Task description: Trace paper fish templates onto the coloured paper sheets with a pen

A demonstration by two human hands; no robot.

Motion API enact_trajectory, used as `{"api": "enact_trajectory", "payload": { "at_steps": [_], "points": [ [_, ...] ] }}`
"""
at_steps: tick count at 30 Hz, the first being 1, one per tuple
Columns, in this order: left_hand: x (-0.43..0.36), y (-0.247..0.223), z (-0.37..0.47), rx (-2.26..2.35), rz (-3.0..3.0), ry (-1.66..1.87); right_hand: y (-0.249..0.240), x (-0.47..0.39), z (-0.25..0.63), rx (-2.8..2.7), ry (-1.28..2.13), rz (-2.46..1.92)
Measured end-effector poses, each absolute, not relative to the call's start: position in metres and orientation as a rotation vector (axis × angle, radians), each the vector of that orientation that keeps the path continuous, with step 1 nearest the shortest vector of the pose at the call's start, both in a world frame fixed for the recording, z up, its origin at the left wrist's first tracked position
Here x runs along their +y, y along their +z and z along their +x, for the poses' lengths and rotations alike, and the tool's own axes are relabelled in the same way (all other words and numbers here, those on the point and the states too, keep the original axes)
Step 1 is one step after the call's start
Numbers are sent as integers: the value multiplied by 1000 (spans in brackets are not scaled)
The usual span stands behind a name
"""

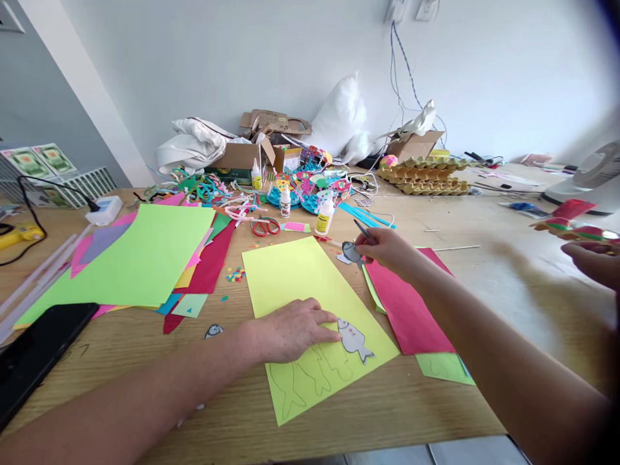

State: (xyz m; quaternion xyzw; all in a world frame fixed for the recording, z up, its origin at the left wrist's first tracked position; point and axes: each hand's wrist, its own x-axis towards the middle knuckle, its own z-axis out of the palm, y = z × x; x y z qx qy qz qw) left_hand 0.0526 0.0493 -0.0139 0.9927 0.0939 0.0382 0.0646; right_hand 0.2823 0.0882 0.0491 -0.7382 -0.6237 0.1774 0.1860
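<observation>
The fish-shaped paper cut-out (pixel 352 337) lies flat on the yellow sheet (pixel 295 278), near its right-hand edge, beside fish outlines (pixel 317 374) drawn on the paper. The person's left hand (pixel 290 329) is loosely open, palm down, gripping nothing, with two extended fingertips at the head end of the cut-out. Light pressure there should resist sliding, though the tail looks free to pivot; a finger nearer the middle would probably steady it better while leaving the border reachable. The right hand (pixel 380 248) is closed in a pinch around a dark pen or pencil (pixel 363 230), with a second fish cut-out (pixel 349 252) at its fingertips, seemingly held too. Setting that piece down first would likely free the grip for close, upright strokes. Just right of the yellow sheet is a red sheet (pixel 411 303); farther off are red-handled scissors (pixel 265 226) and a yellow-labelled glue bottle (pixel 325 216), both out of the hands' way.
</observation>
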Motion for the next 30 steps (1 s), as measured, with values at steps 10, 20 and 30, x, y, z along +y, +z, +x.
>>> {"api": "enact_trajectory", "payload": {
  "at_steps": [10, 20, 30],
  "points": [
    [53, 3, 61, 100, 3087, 77, 7, -11, 292, -1481, 1015, -1914],
    [50, 1, 81, 10, 2939, 47, -6, -9, 290, -1649, 889, -2033],
    [48, 1, 87, 51, 2982, 66, -3, -10, 283, -1801, 612, -2145]
  ]
}}
